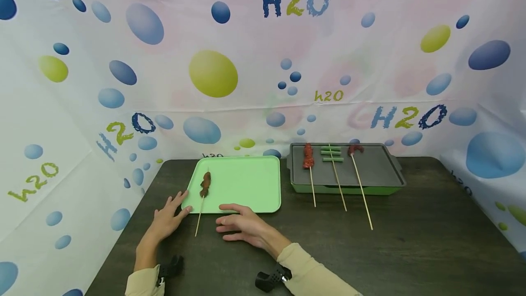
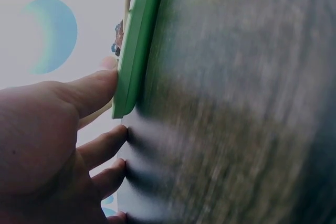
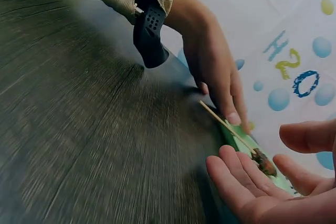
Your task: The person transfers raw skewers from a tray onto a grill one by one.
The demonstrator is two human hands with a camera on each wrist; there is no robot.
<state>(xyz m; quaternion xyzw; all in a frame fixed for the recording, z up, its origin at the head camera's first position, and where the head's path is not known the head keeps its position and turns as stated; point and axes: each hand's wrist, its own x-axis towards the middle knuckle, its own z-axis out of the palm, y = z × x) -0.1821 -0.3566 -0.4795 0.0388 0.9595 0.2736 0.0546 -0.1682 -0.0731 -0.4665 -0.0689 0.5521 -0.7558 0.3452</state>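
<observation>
A light green tray (image 1: 242, 186) lies on the dark table with one skewer of browned meat (image 1: 206, 184) on its left side, the bare stick reaching past the front rim. My left hand (image 1: 165, 219) is at the tray's front left corner. Its thumb touches the tray rim (image 2: 128, 77), while the other fingers spread with their tips on the table. In front of the tray my right hand (image 1: 246, 227) hovers, fingers loosely extended and nothing held. In the right wrist view its palm shows bare, and the meat skewer (image 3: 264, 163) appears beyond its fingers.
Right of the tray stands a grey griddle (image 1: 380, 170) with a green base. Across it lie a red meat skewer (image 1: 308, 156), a skewer of green pieces (image 1: 333, 160) and a skewer with a curled reddish piece (image 1: 355, 149), their sticks overhanging its front. A printed curtain (image 1: 263, 58) surrounds the table.
</observation>
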